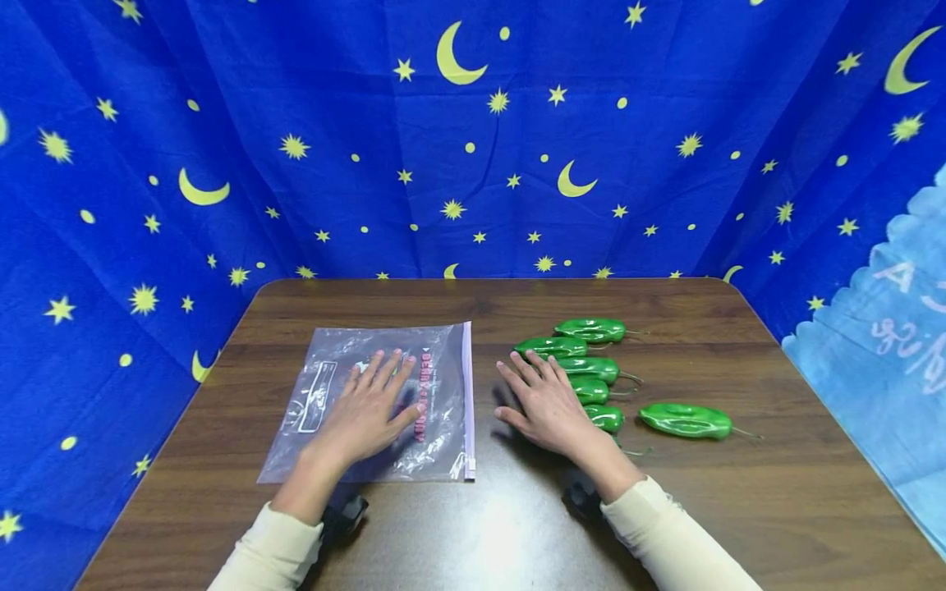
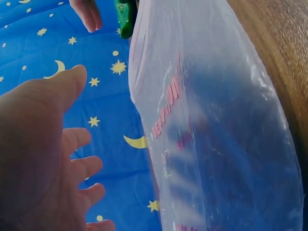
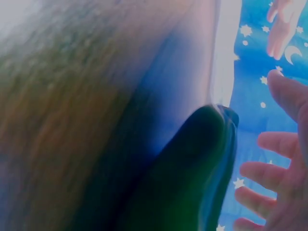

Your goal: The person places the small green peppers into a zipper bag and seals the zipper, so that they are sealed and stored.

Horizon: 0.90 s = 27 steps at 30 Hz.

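A clear plastic zip bag [image 1: 436,353] with pink print and a lilac slider edge lies flat on the left of the table. Over it is my left hand [image 1: 367,410], fingers straight and spread, gripping nothing; the left wrist view shows a gap between palm and bag. Several glossy green peppers [image 1: 594,369] lie in a column right of the bag, stems to the right. My right hand [image 1: 547,402], also spread and holding nothing, is over their left ends and hides part of them. In the right wrist view a pepper [image 3: 192,178] looms large and blurred below the palm.
One more green pepper [image 1: 687,421] lies apart, to the right of the column. The brown wooden table [image 1: 502,525] ends at a blue curtain [image 1: 414,107] with stars and moons. A light blue cloth [image 1: 887,328] hangs at the right. Dark devices [image 1: 346,515] sit under both wrists.
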{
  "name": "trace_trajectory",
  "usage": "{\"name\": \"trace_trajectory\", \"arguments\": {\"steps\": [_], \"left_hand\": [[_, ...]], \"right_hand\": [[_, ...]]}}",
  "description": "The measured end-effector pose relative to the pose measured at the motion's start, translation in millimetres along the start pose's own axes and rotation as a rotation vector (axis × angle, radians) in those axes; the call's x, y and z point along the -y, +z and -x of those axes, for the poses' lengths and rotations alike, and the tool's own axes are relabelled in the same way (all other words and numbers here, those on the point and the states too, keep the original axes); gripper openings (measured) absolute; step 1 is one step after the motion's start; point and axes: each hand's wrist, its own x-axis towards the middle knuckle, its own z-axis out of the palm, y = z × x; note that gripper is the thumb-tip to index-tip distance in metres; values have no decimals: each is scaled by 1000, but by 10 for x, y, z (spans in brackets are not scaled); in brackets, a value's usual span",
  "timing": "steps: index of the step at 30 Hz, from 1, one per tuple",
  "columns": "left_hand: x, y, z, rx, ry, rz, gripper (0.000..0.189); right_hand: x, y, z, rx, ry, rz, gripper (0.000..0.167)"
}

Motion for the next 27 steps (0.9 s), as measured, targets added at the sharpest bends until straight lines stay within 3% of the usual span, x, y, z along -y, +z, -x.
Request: {"name": "trace_trajectory", "arguments": {"steps": [27], "left_hand": [[21,128,-109,84,-11,16,72]], "right_hand": [[131,118,-259,172,-22,26,65]]}}
